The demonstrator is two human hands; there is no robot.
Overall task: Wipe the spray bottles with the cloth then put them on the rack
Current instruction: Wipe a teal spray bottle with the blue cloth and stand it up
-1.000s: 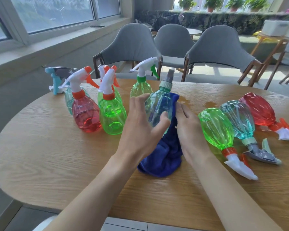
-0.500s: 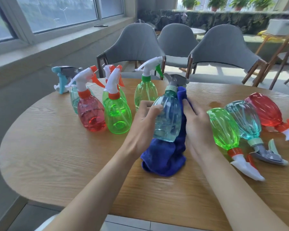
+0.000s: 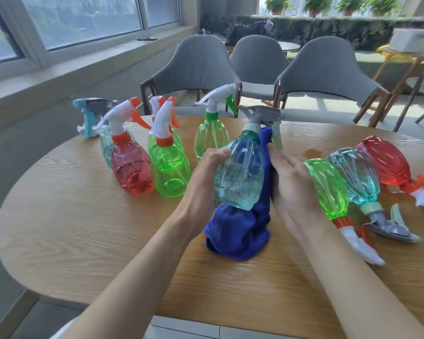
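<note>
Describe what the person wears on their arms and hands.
Both forearms are bare as far as the frame shows, with no sleeves. The left hand and right hand have no gloves, and no rings, watch or bracelet are visible.

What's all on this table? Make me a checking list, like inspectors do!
Surface: round wooden table, wood-grain top.
Job's things: pale blue clear plastic spray bottle held against the dark blue cloth; standing bottles at left, three lying bottles at right; rack not seen.
Clutter: nothing seen.
Hands: left hand grips the spray bottle; right hand presses the cloth onto it.
Cables: nothing seen.
Surroundings: grey chairs, windows.
</note>
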